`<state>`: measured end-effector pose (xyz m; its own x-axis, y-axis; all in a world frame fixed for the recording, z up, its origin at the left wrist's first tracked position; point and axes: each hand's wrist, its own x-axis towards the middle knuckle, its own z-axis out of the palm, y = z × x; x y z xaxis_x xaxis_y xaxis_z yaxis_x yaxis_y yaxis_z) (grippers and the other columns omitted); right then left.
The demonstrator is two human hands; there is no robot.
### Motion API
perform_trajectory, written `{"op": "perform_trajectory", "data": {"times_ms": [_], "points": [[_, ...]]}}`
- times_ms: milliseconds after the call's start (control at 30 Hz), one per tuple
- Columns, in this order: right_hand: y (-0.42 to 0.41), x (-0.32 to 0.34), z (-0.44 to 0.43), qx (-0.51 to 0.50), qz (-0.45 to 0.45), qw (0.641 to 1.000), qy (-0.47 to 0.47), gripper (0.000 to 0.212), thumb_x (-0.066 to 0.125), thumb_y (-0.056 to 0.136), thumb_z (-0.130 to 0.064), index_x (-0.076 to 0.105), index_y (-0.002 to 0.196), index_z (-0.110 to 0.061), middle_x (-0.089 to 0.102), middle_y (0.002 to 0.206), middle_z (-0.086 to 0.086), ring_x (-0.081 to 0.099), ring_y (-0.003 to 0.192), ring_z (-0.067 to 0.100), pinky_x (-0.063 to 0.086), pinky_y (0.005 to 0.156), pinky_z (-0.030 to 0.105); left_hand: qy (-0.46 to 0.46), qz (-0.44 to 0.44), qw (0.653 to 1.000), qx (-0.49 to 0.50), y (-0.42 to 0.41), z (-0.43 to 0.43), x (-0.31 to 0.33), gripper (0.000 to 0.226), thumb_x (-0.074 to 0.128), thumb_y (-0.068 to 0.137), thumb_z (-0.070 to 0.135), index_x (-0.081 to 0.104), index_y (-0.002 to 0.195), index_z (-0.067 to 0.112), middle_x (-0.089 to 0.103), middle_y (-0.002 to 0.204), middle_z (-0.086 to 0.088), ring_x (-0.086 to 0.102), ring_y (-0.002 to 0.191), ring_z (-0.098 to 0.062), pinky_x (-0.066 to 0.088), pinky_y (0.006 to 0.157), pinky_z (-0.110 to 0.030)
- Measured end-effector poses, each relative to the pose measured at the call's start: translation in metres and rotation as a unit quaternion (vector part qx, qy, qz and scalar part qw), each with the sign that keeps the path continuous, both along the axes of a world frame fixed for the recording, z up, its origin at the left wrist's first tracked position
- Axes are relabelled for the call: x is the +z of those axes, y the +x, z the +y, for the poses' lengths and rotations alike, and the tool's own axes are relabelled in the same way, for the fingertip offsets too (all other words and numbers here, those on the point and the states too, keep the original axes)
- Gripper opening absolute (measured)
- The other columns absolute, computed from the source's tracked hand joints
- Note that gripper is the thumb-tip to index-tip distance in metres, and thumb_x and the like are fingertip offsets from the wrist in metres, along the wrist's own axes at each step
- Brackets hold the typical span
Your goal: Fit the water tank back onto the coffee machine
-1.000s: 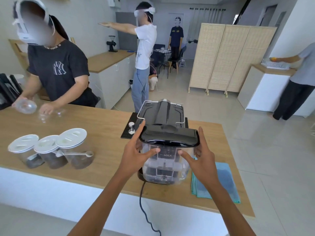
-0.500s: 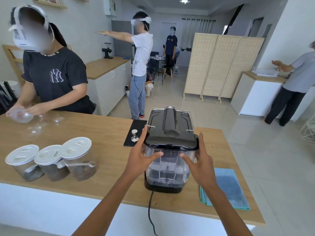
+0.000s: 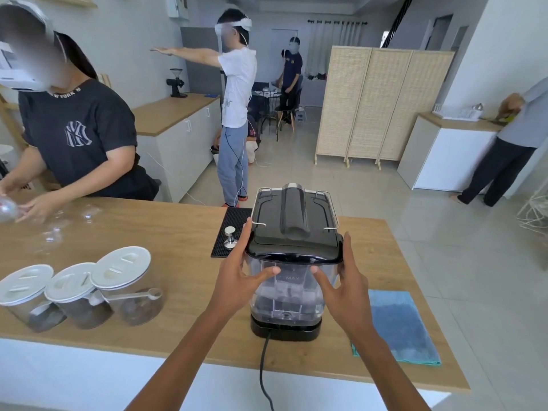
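The clear water tank point(image 3: 286, 295) with a black lid and a MAX mark stands upright against the back of the black coffee machine point(image 3: 293, 221), its bottom on the machine's black base. My left hand point(image 3: 237, 280) grips the tank's left side, thumb across its front. My right hand point(image 3: 345, 284) grips its right side in the same way. The machine's power cable point(image 3: 262, 369) hangs over the counter's near edge.
Three lidded jars point(image 3: 77, 289) with a scoop stand at the left of the wooden counter point(image 3: 178, 241). A tamper point(image 3: 229, 237) sits on a black mat. A blue cloth point(image 3: 397, 324) lies right of the machine. A person opposite handles glassware point(image 3: 7, 209); other people stand farther back.
The tank has come down from a raised position onto the machine's base, and both hands have stayed on its sides. My view has lifted slightly.
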<state>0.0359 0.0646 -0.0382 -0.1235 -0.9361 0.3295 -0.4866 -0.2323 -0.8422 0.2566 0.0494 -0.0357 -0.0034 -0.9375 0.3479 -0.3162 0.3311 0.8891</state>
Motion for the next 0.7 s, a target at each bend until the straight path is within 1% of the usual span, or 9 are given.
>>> {"op": "perform_trajectory", "data": {"times_ms": [33, 100, 200, 367, 433, 467, 500, 600, 700], "points": [[0.0, -0.002, -0.001, -0.002, 0.003, 1.0, -0.002, 0.1, 0.056, 0.078, -0.072, 0.0, 0.157, -0.048, 0.058, 0.126, -0.004, 0.057, 0.112, 0.019, 0.046, 0.107, 0.042, -0.002, -0.004, 1.0, 0.001, 0.001, -0.001, 0.0, 0.111, 0.086, 0.076, 0.031, 0.016, 0.162, 0.034, 0.032, 0.156, 0.032, 0.033, 0.148, -0.003, 0.034, 0.12, -0.032], [0.001, -0.005, -0.001, -0.006, 0.008, 1.0, -0.001, 0.099, 0.059, 0.08, -0.067, 0.003, 0.159, -0.042, 0.056, 0.145, 0.003, 0.056, 0.128, 0.027, 0.044, 0.11, 0.047, 0.001, -0.008, 1.0, 0.002, 0.001, -0.002, -0.004, 0.11, 0.086, 0.076, 0.033, 0.016, 0.162, 0.032, 0.029, 0.163, 0.022, 0.025, 0.152, -0.001, 0.027, 0.124, -0.036], [0.003, -0.014, 0.001, -0.009, 0.017, 1.0, -0.004, 0.097, 0.062, 0.082, -0.059, 0.007, 0.16, -0.038, 0.042, 0.158, -0.006, 0.047, 0.14, 0.02, 0.043, 0.112, 0.037, 0.013, -0.011, 1.0, 0.001, 0.0, 0.0, -0.016, 0.107, 0.084, 0.079, 0.035, 0.016, 0.161, 0.034, 0.026, 0.167, 0.015, 0.023, 0.153, -0.002, 0.026, 0.125, -0.042], [0.004, -0.023, 0.0, -0.026, 0.008, 1.0, 0.012, 0.096, 0.061, 0.082, -0.059, 0.005, 0.158, -0.045, 0.043, 0.157, -0.007, 0.054, 0.131, 0.016, 0.042, 0.1, 0.018, 0.03, -0.014, 0.999, -0.004, 0.001, -0.004, -0.025, 0.108, 0.081, 0.077, 0.044, 0.015, 0.161, 0.036, 0.02, 0.168, 0.02, 0.02, 0.153, 0.0, 0.026, 0.125, -0.045], [0.004, -0.022, 0.0, -0.034, 0.001, 0.999, 0.023, 0.096, 0.061, 0.082, -0.057, 0.002, 0.157, -0.047, 0.044, 0.156, -0.005, 0.062, 0.115, 0.009, 0.041, 0.086, 0.001, 0.039, -0.012, 0.999, -0.009, 0.004, -0.005, -0.027, 0.109, 0.081, 0.077, 0.051, 0.013, 0.161, 0.04, 0.022, 0.167, 0.022, 0.023, 0.153, -0.004, 0.028, 0.124, -0.046], [0.005, -0.022, 0.001, -0.037, 0.001, 0.999, 0.021, 0.095, 0.061, 0.082, -0.057, 0.001, 0.156, -0.048, 0.045, 0.156, -0.005, 0.064, 0.111, 0.009, 0.042, 0.082, 0.0, 0.042, -0.008, 0.999, -0.009, 0.004, -0.003, -0.028, 0.109, 0.081, 0.077, 0.053, 0.011, 0.16, 0.044, 0.023, 0.166, 0.023, 0.025, 0.153, -0.005, 0.029, 0.124, -0.046], [0.006, -0.021, 0.002, -0.035, 0.003, 0.999, 0.018, 0.096, 0.061, 0.082, -0.058, 0.0, 0.156, -0.049, 0.045, 0.156, -0.004, 0.064, 0.115, 0.015, 0.046, 0.085, 0.004, 0.048, -0.001, 0.999, -0.012, 0.003, -0.002, -0.029, 0.108, 0.08, 0.078, 0.052, 0.009, 0.159, 0.047, 0.024, 0.165, 0.024, 0.027, 0.152, -0.004, 0.029, 0.124, -0.044], [0.005, -0.023, 0.0, -0.03, 0.004, 1.0, 0.008, 0.096, 0.061, 0.085, -0.058, -0.004, 0.155, -0.052, 0.037, 0.161, -0.008, 0.048, 0.14, 0.023, 0.047, 0.108, 0.036, 0.057, 0.005, 0.998, -0.017, 0.0, 0.0, -0.031, 0.105, 0.074, 0.083, 0.051, 0.002, 0.159, 0.049, 0.022, 0.167, 0.021, 0.026, 0.152, -0.003, 0.027, 0.124, -0.038], [-0.001, -0.047, 0.009, -0.05, 0.053, 0.997, 0.021, 0.091, 0.054, 0.088, -0.064, -0.002, 0.158, -0.044, 0.028, 0.165, -0.009, 0.039, 0.146, 0.022, 0.047, 0.108, 0.039, 0.063, -0.1, 0.993, 0.016, 0.014, 0.004, -0.056, 0.099, 0.056, 0.087, 0.069, -0.002, 0.161, 0.04, 0.007, 0.171, 0.014, 0.01, 0.157, -0.01, 0.024, 0.124, -0.042]]}}
